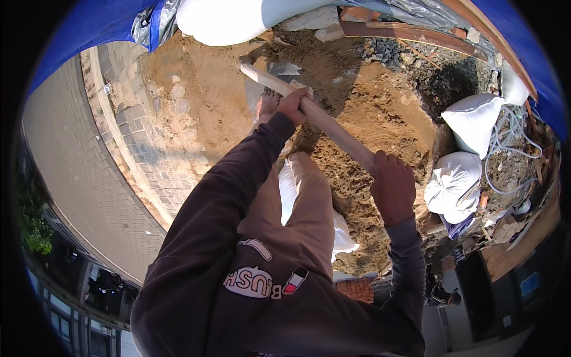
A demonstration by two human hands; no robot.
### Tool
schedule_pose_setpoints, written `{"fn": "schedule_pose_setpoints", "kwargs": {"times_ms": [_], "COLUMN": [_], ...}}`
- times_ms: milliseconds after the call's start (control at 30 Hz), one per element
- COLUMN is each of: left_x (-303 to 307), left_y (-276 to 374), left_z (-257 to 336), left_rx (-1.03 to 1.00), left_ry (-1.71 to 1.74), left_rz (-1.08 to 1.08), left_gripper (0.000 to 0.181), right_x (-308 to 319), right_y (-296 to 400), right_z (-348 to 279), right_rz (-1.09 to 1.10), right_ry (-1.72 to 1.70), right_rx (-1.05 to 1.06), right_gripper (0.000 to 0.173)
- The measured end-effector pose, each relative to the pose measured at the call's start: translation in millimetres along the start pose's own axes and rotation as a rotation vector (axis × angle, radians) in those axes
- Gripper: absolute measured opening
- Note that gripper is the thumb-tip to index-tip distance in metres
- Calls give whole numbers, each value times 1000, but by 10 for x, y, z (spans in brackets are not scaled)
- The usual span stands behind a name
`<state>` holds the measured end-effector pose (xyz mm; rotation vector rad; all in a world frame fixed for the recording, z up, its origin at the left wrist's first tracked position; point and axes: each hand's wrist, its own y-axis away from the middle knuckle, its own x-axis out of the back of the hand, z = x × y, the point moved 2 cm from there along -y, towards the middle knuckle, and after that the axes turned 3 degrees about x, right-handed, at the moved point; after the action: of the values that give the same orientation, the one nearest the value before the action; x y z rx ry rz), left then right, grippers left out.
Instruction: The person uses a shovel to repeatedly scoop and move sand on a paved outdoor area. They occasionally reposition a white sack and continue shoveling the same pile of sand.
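Observation:
My left hand (294, 106) grips a long, pale wooden tool handle (337, 131) towards its far end. Near the other end, my right hand (395, 187) is closed around the same handle. The handle slants across in front of my legs. Flat grey pieces (284, 68) show beside its far tip, close to the ground; whether they are the tool's blade I cannot tell. A bare foot (269, 103) stands just left of my left hand. Loose brown sandy soil (374, 107) lies under and to the right of the handle.
White filled sacks (453, 185) and a coiled pale hose (508, 129) lie at the right. Wooden boards (415, 33) and gravel (383, 52) are at the upper right. A large white sack (223, 20) lies ahead under blue tarpaulin (96, 26). Paving (89, 147) runs along the left.

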<state>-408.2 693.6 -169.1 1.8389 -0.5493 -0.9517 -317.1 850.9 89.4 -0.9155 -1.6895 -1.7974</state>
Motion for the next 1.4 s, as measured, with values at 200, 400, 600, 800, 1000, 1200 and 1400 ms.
{"fn": "schedule_pose_setpoints", "kwargs": {"times_ms": [200, 400, 600, 800, 1000, 1200, 1400], "left_x": [122, 203, 596, 1264, 1384, 1023, 1191], "left_y": [-285, 43, 440, 468, 665, 326, -113], "left_z": [-78, -182, -720, -2427, -3061, -1446, 262], "left_rx": [-23, -21, 50, 213, 178, -109, -402], "left_ry": [-31, -90, -60, -486, -364, -213, 79], "left_rz": [-1, 13, 15, 173, 126, 154, 93], "left_gripper": [14, 11, 11, 18, 14, 16, 19], "right_x": [-22, -278, -740, -2378, -2786, -2306, -1351], "right_y": [-27, 381, 1630, 4030, 4548, 2788, 465], "right_z": [98, -140, -82, -25, 233, 588, 121], "right_rz": [-11, 77, 117, -61, -31, 54, 49], "right_ry": [29, -16, -292, -546, -586, -597, -367], "right_rx": [-23, -43, -130, -656, -677, -282, 76], "right_gripper": [18, 18, 18, 17, 18, 30, 16]}}
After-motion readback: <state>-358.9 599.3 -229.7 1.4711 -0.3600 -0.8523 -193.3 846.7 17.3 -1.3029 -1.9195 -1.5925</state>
